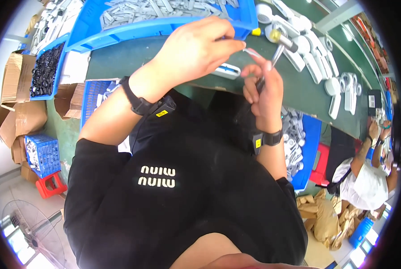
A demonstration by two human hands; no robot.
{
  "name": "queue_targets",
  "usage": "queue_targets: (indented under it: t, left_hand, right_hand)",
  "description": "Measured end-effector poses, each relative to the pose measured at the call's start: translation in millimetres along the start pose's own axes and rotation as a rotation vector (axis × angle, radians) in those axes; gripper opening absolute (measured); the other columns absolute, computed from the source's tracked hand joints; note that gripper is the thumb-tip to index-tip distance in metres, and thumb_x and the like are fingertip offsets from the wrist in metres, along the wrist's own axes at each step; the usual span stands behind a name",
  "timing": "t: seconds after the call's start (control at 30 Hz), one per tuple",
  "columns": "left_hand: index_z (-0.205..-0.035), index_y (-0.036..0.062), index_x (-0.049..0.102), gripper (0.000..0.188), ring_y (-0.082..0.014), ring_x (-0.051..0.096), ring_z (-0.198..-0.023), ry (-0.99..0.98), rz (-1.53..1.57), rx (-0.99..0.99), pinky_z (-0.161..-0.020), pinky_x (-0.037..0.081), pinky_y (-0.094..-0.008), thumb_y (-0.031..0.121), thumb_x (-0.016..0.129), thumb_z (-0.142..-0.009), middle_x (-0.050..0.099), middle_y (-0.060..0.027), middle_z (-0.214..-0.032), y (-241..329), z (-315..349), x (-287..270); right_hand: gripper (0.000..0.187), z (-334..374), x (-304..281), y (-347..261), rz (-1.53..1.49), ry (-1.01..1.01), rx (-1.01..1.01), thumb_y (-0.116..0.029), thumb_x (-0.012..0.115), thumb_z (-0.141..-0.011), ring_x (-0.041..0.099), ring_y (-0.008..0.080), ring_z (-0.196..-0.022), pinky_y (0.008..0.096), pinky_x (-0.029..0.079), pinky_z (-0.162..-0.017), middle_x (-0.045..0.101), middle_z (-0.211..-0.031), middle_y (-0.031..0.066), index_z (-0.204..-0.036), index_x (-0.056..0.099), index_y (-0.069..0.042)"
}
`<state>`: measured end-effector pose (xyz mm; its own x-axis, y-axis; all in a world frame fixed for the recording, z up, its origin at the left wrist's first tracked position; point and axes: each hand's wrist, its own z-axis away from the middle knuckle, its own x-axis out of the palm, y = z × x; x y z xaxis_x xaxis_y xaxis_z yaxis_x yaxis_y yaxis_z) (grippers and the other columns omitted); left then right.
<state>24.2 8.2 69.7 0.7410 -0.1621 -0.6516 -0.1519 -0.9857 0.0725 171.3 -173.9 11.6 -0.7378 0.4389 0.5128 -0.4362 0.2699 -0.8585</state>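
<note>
My left hand (200, 49) reaches over the front rim of the blue tray, fingers pinched on a small thin whitish piece (250, 52) too small to name. Close beside it, my right hand (266, 87) is wrapped round the dark handle of a small hammer (278, 54). The hammer's head points up and away, with a blurred yellow face at one end and a darker one at the other. One right fingertip comes near the pinched piece. Below the hands, a white elongated plastic part (227, 71) with a slot lies at the green table's near edge.
The blue tray (133, 41) holds many grey slim parts. White round-headed parts (314, 56) cover the table's right side. A bin of black parts (48, 69) stands left. Below the table at right is a blue bin (311, 150). Another person (364, 179) works at far right.
</note>
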Motion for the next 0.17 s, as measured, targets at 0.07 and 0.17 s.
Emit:
queue_targets:
  t: [0.07,0.17]
  left_hand:
    - [-0.109,0.0132,0.083,0.036,-0.0254,0.069,-0.087,-0.013,0.016,-0.016,-0.072,0.059,-0.0378,-0.002,0.081,-0.076,0.067,-0.0041,-0.098,6.9,18.1,7.1]
    - [-0.114,0.0141,0.083,0.043,-0.0259,0.069,-0.091,-0.042,0.078,-0.065,-0.076,0.06,-0.0373,-0.003,0.082,-0.075,0.067,-0.0038,-0.101,10.8,38.1,11.9]
  right_hand:
    - [0.044,-1.2,5.5,0.7,0.001,0.007,-0.001,-0.026,0.06,-0.114,0.041,0.0048,-0.046,0.0235,0.035,-0.042,0.075,-0.095,0.0142,-0.143,0.061,0.007]
    - [0.041,2.7,6.8,9.5,0.239,0.142,-0.012,-0.023,0.065,-0.112,0.044,0.0047,-0.047,0.0239,0.037,-0.042,0.076,-0.097,0.0159,-0.14,0.062,0.007]
